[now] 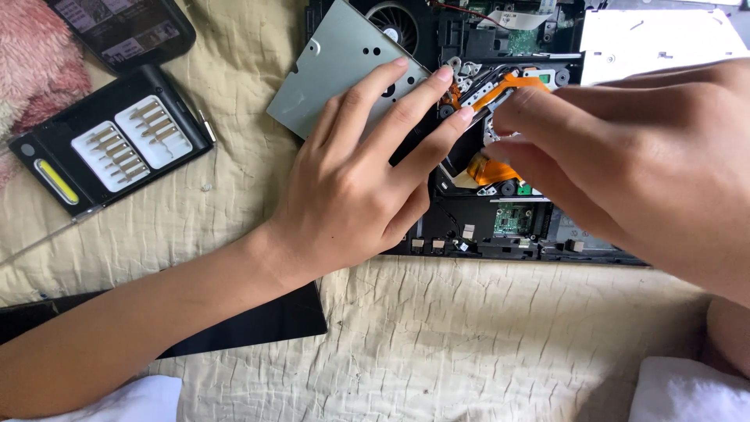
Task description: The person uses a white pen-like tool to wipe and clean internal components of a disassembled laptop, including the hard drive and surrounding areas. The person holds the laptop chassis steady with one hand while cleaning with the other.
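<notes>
An opened black laptop chassis (500,234) lies on a cream quilted cloth, its circuit boards and cooling fan (394,17) exposed. My left hand (363,180) lies flat across it, fingertips pressing on a grey metal drive (332,66) and a small bracket beside an orange flex cable (508,82). My right hand (625,148) comes in from the right, with thumb and fingers pinched on the small metal part (494,105) at that orange cable. What exactly the fingers grip is partly hidden.
A black screwdriver-bit case (109,144) with a yellow strip lies at the left, a thin screwdriver (55,230) beside it. A dark phone (125,27) lies at top left, a pink fluffy cloth (31,62) next to it. A silver optical drive (656,39) sits top right. A black panel (258,320) lies under my left forearm.
</notes>
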